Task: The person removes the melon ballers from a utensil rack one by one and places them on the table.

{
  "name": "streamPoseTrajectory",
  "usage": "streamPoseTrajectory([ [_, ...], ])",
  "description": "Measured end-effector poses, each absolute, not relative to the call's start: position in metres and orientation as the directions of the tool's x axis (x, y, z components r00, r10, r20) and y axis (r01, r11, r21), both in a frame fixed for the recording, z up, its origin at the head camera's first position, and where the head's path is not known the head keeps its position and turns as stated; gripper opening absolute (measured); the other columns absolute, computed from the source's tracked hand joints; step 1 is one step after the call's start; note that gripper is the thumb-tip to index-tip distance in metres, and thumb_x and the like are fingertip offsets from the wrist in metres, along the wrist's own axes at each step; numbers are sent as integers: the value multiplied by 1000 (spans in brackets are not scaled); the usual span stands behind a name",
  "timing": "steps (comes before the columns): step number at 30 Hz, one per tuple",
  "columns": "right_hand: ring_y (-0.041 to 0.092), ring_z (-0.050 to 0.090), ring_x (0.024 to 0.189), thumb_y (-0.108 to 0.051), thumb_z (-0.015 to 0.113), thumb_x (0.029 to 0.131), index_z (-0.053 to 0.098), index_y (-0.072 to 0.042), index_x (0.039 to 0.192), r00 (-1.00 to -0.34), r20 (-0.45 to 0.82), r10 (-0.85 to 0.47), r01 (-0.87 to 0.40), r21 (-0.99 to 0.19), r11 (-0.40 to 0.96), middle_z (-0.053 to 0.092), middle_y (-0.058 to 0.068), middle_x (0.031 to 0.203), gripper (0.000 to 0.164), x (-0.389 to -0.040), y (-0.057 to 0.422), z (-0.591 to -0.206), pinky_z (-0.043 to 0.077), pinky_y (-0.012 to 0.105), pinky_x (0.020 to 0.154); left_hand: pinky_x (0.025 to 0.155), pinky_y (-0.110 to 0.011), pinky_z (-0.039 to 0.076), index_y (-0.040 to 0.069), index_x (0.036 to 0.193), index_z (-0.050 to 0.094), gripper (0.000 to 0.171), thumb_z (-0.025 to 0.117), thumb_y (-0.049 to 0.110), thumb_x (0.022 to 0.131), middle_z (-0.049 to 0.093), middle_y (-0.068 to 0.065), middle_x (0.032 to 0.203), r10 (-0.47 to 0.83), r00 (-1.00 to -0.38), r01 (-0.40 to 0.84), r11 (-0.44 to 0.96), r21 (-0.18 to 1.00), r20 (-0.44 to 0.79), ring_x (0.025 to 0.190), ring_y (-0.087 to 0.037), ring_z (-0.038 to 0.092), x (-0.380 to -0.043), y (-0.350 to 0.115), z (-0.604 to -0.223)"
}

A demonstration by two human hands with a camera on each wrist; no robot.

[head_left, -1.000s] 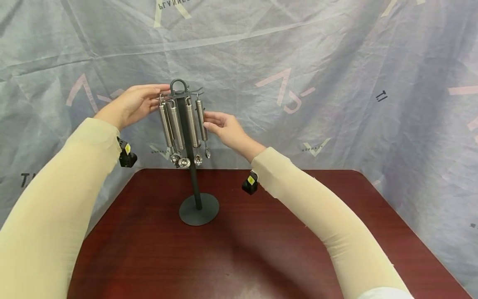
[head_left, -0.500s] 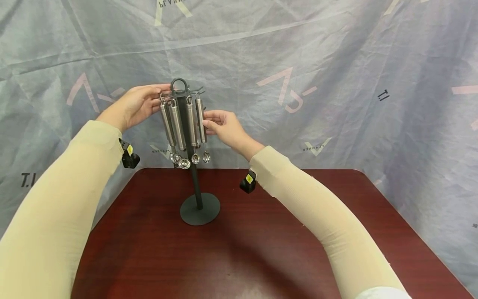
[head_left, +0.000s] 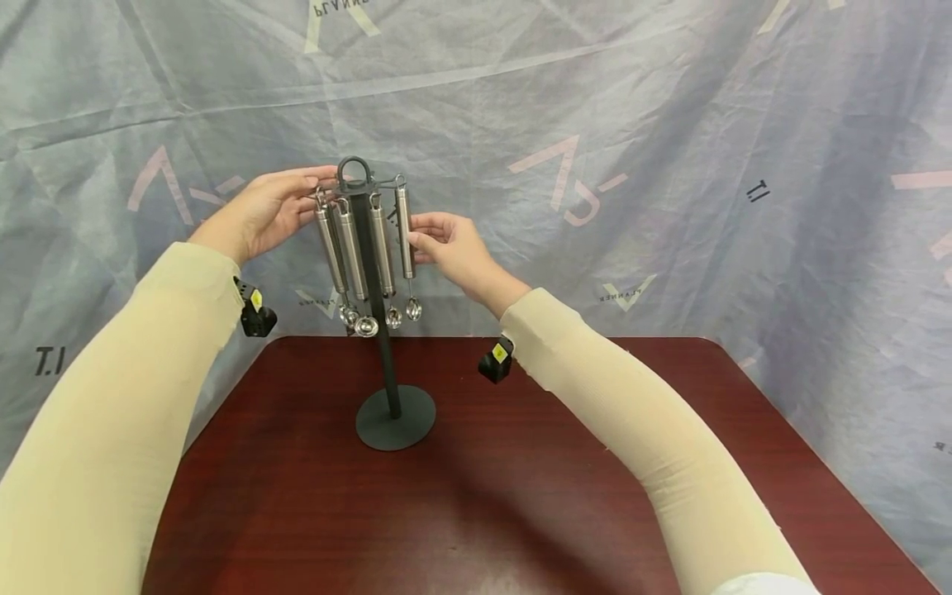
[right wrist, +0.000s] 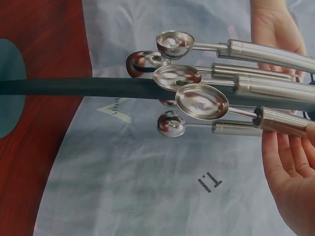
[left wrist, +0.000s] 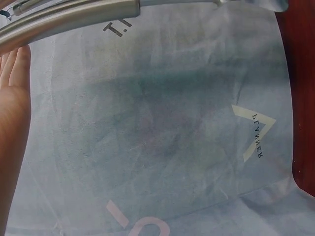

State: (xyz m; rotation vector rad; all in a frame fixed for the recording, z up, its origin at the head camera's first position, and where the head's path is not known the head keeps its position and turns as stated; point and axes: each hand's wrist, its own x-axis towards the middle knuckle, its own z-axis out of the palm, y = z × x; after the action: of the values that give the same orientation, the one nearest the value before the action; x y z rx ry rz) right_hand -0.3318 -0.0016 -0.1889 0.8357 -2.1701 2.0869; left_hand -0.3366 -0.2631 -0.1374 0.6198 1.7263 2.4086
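A dark rack (head_left: 386,364) with a loop at its top bears several steel melon ballers, hanging by their handle rings with the scoops downward. My right hand (head_left: 461,256) pinches the handle of the rightmost melon baller (head_left: 406,235) between thumb and fingers; its ring is at the tip of a hook arm. In the right wrist view, its oval scoop (right wrist: 202,102) is nearest the camera. At the rack's top my left hand (head_left: 275,211) reaches in with extended fingers beside the loop, behind the leftmost melon baller (head_left: 330,248). Its fingertips are partly hidden there.
The rack's round base (head_left: 396,426) stands on a dark red tabletop (head_left: 521,479), towards its far left. A grey printed cloth (head_left: 669,207) hangs close behind the table. Other melon ballers (head_left: 355,256) hang between my hands.
My right hand has moved slightly up and to the right with the melon baller, whose ring now sits farther out on its hook arm. My left hand has stayed at the rack's top.
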Motion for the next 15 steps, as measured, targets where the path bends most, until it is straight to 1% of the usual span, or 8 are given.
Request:
streamPoseTrajectory([
  [4, 21, 66, 99, -1, 60, 94, 60, 6, 122, -866, 367, -339, -379, -925, -33, 65, 22, 119, 29, -332, 4, -187, 58, 30, 83, 84, -22, 55, 5, 114, 69, 27, 47, -1, 99, 71, -5, 111, 320, -913, 135, -346, 928, 252, 97, -14, 68, -336, -262, -136],
  [11, 23, 65, 101, -2, 59, 95, 59, 7, 124, -874, 372, -313, -383, -923, -29, 63, 24, 121, 30, -332, 15, -189, 58, 31, 83, 87, -23, 54, 6, 109, 71, 24, 50, 0, 99, 71, -6, 111, 329, -911, 134, -338, 932, 250, 98, -15, 68, -338, -264, -137],
  [15, 21, 65, 100, -2, 59, 95, 58, 7, 124, -881, 350, -317, -360, -933, -27, 63, 24, 122, 30, -333, 19, -196, 58, 31, 83, 87, -23, 54, 5, 110, 71, 23, 52, -1, 97, 71, -6, 110, 320, -910, 149, -343, 928, 264, 98, -16, 68, -337, -267, -140],
])
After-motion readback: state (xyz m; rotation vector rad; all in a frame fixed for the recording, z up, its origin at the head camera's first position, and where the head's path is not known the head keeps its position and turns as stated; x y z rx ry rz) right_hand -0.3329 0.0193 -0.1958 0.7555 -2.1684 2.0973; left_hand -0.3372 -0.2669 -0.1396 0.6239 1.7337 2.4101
